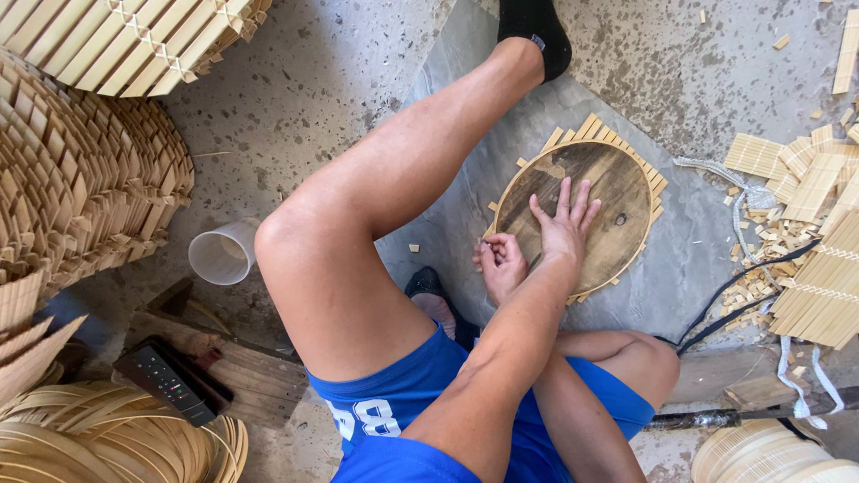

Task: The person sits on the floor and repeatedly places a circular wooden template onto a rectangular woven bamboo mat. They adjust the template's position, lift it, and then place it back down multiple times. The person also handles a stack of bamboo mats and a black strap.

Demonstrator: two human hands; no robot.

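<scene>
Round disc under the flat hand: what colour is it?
Dark weathered brown disc, seen in the head view.

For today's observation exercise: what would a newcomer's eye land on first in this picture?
First, the round dark wooden disc lying on a mat of bamboo slats on the floor, mid-frame. One hand presses flat on the disc; the other hand pinches something small at its near edge. Stacks of woven slat panels crowd the frame's left.
</scene>
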